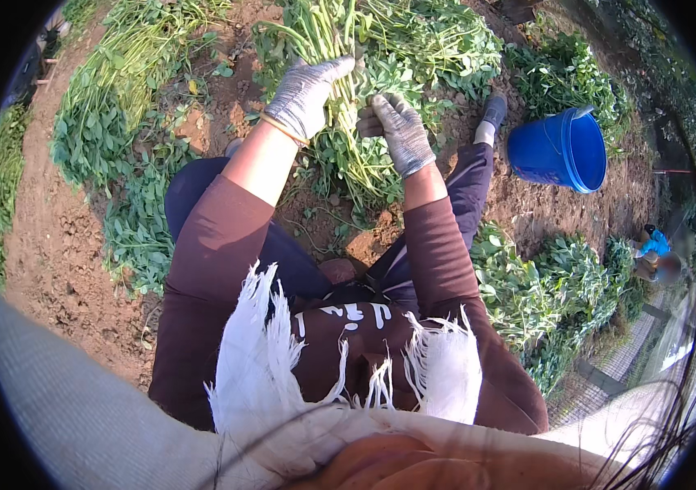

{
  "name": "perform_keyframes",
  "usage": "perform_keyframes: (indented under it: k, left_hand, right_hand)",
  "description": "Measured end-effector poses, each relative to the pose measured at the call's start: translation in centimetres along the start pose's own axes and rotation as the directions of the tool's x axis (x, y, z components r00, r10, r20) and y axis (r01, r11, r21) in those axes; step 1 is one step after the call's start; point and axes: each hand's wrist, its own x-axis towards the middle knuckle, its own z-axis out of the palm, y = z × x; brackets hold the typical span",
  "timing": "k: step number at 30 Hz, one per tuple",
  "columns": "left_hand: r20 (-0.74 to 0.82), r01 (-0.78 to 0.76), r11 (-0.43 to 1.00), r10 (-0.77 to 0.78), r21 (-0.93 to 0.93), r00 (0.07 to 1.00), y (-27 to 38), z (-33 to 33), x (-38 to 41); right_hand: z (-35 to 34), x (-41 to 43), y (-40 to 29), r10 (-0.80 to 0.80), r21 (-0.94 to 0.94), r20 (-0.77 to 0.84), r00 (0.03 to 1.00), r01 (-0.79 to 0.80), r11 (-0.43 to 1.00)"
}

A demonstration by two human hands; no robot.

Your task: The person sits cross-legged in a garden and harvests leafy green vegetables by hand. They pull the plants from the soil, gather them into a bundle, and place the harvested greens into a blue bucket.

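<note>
My left hand (pixel 308 95), in a grey-striped knit glove with a band at the wrist, grips a bundle of leafy green plant stems (pixel 340 101). The stems run up and down through its grasp, with leaves hanging below. To the right of the bundle is my right hand (pixel 402 131), gloved alike, its fingers curled towards the stems. Whether anything sits between those fingers is hidden. More cut or pulled plants (pixel 434 43) lie just beyond both hands.
A blue bucket (pixel 556 150) lies tilted on the soil to the right, its mouth facing right. Heaps of leafy plants lie at left (pixel 115 92) and lower right (pixel 544 294). My shod foot (pixel 495 110) rests near the bucket. Another person (pixel 654 254) is farther off at right.
</note>
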Motion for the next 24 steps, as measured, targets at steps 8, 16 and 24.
perform_keyframes:
  k: [8,16,24]
  left_hand:
    - [-0.209,0.065,0.988,-0.093,-0.138,0.973,-0.7,-1.8,1.7]
    - [-0.193,0.15,0.961,-0.197,-0.233,0.961,-1.4,-1.7,1.8]
    - [-0.133,0.101,0.98,-0.124,-0.17,0.983,-0.8,-2.7,2.5]
  right_hand:
    - [-9.0,-3.5,17.8,0.162,-0.642,-0.222,0.962,-0.269,0.718]
    - [-4.3,-7.5,19.3,0.194,-0.958,-0.113,0.975,-0.158,0.238]
    - [-5.0,-6.2,16.9,0.074,-0.737,-0.317,0.946,-0.295,0.609]
